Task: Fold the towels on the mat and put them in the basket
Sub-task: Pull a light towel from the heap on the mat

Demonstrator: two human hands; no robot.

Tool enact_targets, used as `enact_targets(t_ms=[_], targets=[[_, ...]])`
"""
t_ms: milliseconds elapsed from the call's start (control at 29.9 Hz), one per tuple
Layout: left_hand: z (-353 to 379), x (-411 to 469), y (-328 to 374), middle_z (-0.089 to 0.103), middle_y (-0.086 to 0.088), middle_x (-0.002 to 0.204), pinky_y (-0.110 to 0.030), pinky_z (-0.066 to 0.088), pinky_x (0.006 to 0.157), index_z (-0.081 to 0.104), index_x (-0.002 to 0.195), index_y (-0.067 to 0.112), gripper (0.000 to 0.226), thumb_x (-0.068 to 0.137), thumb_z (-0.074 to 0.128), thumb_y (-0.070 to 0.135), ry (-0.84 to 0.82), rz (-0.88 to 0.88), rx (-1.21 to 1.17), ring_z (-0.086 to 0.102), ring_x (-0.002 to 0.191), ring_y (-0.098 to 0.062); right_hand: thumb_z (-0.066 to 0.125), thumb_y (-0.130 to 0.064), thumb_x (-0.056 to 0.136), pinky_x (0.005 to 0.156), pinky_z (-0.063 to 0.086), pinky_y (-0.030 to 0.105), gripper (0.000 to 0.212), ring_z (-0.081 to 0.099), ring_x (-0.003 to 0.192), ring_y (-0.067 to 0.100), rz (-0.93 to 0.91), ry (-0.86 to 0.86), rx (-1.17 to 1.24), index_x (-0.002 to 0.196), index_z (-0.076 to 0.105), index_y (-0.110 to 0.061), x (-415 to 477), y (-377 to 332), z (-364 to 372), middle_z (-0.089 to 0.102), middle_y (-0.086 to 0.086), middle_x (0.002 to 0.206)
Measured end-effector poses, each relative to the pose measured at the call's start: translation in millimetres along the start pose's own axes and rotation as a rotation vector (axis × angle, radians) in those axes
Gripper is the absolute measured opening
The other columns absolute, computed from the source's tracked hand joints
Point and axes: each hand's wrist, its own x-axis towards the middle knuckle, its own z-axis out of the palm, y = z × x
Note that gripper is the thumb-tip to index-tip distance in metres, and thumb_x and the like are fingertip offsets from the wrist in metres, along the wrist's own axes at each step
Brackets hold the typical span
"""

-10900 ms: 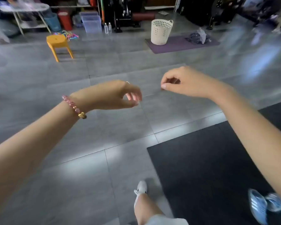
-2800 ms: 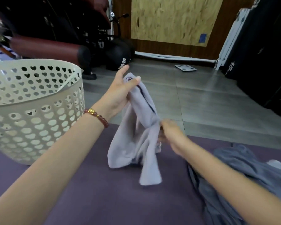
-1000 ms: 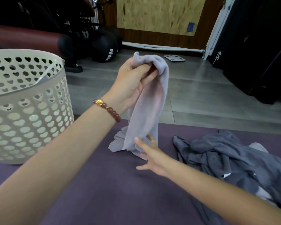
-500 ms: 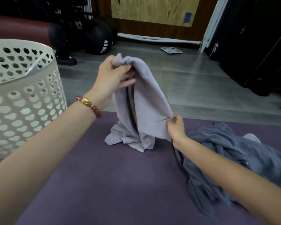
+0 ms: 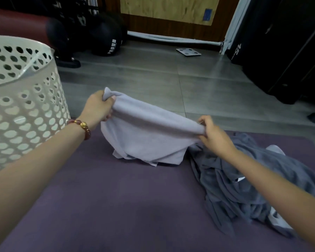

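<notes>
A light lilac towel point(image 5: 149, 135) hangs stretched between my two hands above the purple mat point(image 5: 116, 206), its lower edge bunched on the mat. My left hand point(image 5: 98, 108) grips its left top corner, and my right hand point(image 5: 213, 135) pinches its right top corner. A crumpled dark grey towel point(image 5: 235, 188) lies on the mat to the right, partly under my right forearm, with something white showing beneath it. The white perforated basket point(image 5: 22, 113) stands at the left edge of the mat.
Grey tiled floor point(image 5: 171, 79) stretches beyond the mat. Black round bags point(image 5: 105, 39) and gym equipment stand at the back left, a flat scale point(image 5: 188, 51) lies on the floor behind, and tall black pads point(image 5: 280, 42) stand at the right.
Both hands have spread apart and come lower, pulling the lilac towel's top edge out wide. My right hand went from the towel's side to its right corner.
</notes>
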Motion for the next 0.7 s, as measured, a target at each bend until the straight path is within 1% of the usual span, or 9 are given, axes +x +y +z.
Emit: enact_targets(t_ms=[67,134,201,268,335,435,535,636,703], targets=[[-5,1,-1,0.055,-0.005,0.061,-0.014,0.037,0.035,0.053,0.101,0.011,0.011,0.097,0.046,0.018,0.022,0.036,-0.064,0.044,0.035,-0.001,0.060,-0.015,0.088,0.064,0.039,0.035,0.028,0.060,0.090,0.033,0.029,0.140,0.076,0.112,0.047,-0.012,4,4,-8,0.064,0.009,0.104],[-10,3,0,0.056,-0.005,0.062,-0.013,0.036,0.036,0.051,0.094,0.015,0.003,0.097,0.049,0.017,0.030,0.075,-0.123,0.044,0.035,0.000,0.060,-0.014,0.088,0.062,0.034,0.032,0.017,0.058,0.084,0.030,0.057,0.256,0.105,0.104,0.053,-0.010,8,3,-16,0.065,0.007,0.095],[-17,5,-1,0.053,-0.005,0.061,-0.013,0.035,0.036,0.048,0.083,0.020,0.014,0.096,0.052,0.016,0.038,0.088,-0.156,0.044,0.035,0.000,0.063,-0.016,0.087,0.061,0.034,0.030,0.016,0.053,0.076,0.023,0.129,0.312,0.151,0.099,0.055,-0.011,13,2,-22,0.062,0.003,0.088],[-21,7,-1,0.048,-0.004,0.060,-0.013,0.033,0.036,0.048,0.078,0.022,0.019,0.095,0.055,0.017,0.045,0.077,-0.159,0.041,0.037,-0.002,0.069,-0.021,0.084,0.061,0.037,0.031,0.021,0.050,0.076,0.020,0.224,0.240,0.172,0.096,0.055,-0.013,19,4,-26,0.057,0.000,0.085],[-23,8,0,0.040,-0.002,0.060,-0.013,0.029,0.036,0.049,0.076,0.022,0.020,0.094,0.056,0.017,0.046,0.048,-0.138,0.036,0.041,-0.007,0.076,-0.022,0.077,0.061,0.038,0.031,0.025,0.051,0.075,0.022,0.293,0.041,0.170,0.087,0.055,-0.014,26,8,-31,0.057,0.002,0.080],[-24,8,10,0.037,0.002,0.063,-0.012,0.024,0.035,0.051,0.076,0.021,0.020,0.094,0.055,0.016,0.020,-0.014,-0.244,0.033,0.043,-0.002,0.081,-0.016,0.072,0.048,0.036,0.025,0.028,0.049,0.066,0.021,0.321,-0.100,0.255,0.073,0.053,-0.011,33,11,-46,0.053,0.003,0.069],[-32,14,31,0.036,0.004,0.061,-0.012,0.021,0.035,0.049,0.076,0.021,0.021,0.096,0.051,0.014,-0.013,-0.015,-0.354,0.029,0.041,-0.002,0.079,-0.009,0.074,0.038,0.044,0.017,0.034,0.048,0.058,0.017,0.367,-0.024,0.444,0.071,0.045,-0.009,42,7,-72,0.045,0.005,0.067],[-46,26,66,0.038,0.005,0.056,-0.012,0.023,0.034,0.046,0.076,0.021,0.024,0.097,0.049,0.010,0.036,0.021,-0.378,0.030,0.034,0.000,0.069,0.004,0.080,0.043,0.051,0.016,0.030,0.057,0.051,0.006,0.348,0.108,0.732,0.072,0.044,-0.010,58,-2,-112,0.046,0.006,0.073],[-59,34,99,0.046,0.002,0.065,-0.012,0.033,0.038,0.050,0.081,0.021,0.022,0.097,0.046,0.006,0.075,0.065,-0.435,0.043,0.039,0.001,0.062,0.009,0.084,0.049,0.053,0.015,0.019,0.060,0.049,0.003,0.298,0.199,0.876,0.082,0.052,-0.007,71,-15,-148,0.052,0.007,0.075]])
